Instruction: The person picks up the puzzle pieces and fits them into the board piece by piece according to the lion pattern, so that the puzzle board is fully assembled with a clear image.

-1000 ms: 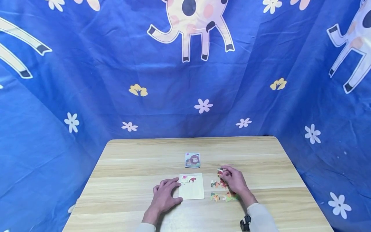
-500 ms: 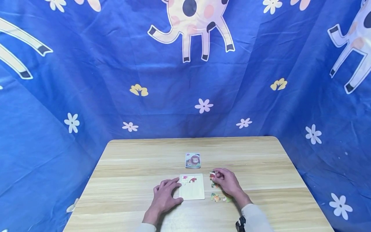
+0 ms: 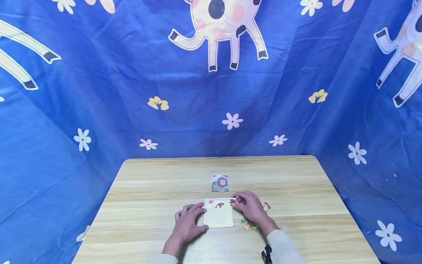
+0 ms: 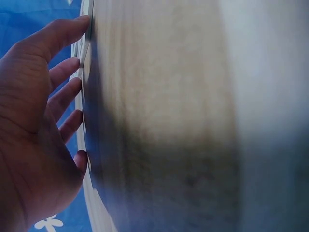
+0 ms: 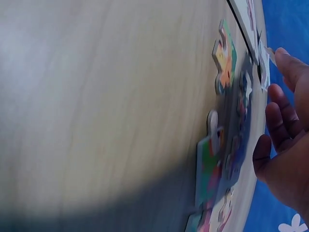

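A pale square puzzle board (image 3: 218, 218) lies on the table, with a pink-marked piece (image 3: 211, 203) and a red-brown piece (image 3: 219, 205) along its top row. My left hand (image 3: 188, 223) rests at the board's left side, fingers spread, fingertips and thumb near or touching its edge. At the board's top right corner, my right hand (image 3: 253, 208) pinches a dark and red puzzle piece (image 3: 232, 202) between thumb and fingers. Whether that piece touches the board cannot be told. In the right wrist view, loose puzzle pieces (image 5: 208, 166) lie below the right hand.
A lion picture card (image 3: 219, 182) lies beyond the board. Right of the board are loose pieces, among them an orange and green one (image 3: 245, 224) and a red one (image 3: 266, 206), partly behind my right hand. Blue patterned cloth (image 3: 197, 139) surrounds the wooden table (image 3: 148, 190).
My right hand has moved left with the pinched puzzle piece, from above the loose pieces to the board's top right corner. The left hand has stayed at the board's left edge.
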The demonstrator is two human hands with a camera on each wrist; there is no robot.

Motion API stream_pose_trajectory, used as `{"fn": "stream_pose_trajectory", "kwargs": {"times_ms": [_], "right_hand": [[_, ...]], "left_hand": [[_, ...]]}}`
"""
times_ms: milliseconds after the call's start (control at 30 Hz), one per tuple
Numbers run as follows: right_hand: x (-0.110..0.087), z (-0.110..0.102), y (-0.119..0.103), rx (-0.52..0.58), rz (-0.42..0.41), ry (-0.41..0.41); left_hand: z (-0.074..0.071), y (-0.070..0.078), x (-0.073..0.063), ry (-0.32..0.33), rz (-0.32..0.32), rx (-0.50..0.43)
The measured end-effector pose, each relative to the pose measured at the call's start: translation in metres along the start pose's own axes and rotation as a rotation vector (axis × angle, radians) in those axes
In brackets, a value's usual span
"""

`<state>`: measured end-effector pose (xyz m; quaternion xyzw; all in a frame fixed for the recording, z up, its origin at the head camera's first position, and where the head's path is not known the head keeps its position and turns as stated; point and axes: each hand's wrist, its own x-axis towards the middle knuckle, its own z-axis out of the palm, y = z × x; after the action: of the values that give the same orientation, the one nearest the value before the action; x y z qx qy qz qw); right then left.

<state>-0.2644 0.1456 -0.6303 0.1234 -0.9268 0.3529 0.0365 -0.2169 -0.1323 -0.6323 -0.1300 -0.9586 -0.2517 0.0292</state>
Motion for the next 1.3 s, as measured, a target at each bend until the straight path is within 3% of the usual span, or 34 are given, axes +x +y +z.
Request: {"fn": "stream_pose_trajectory", "kwargs": {"times_ms": [667, 933, 1300], "right_hand": [[0.012, 0.015, -0.027, -0.132, 0.018, -0.013], [0.007, 0.019, -0.028, -0.162, 0.051, -0.053], [0.0, 0.021, -0.026, -0.187, 0.045, -0.047]], "left_hand": [[-0.009, -0.003, 0.009, 0.0, 0.0, 0.016], [-0.009, -0.002, 0.004, -0.01, 0.0, -0.007], [-0.01, -0.002, -0.002, -0.009, 0.011, 0.005]]}}
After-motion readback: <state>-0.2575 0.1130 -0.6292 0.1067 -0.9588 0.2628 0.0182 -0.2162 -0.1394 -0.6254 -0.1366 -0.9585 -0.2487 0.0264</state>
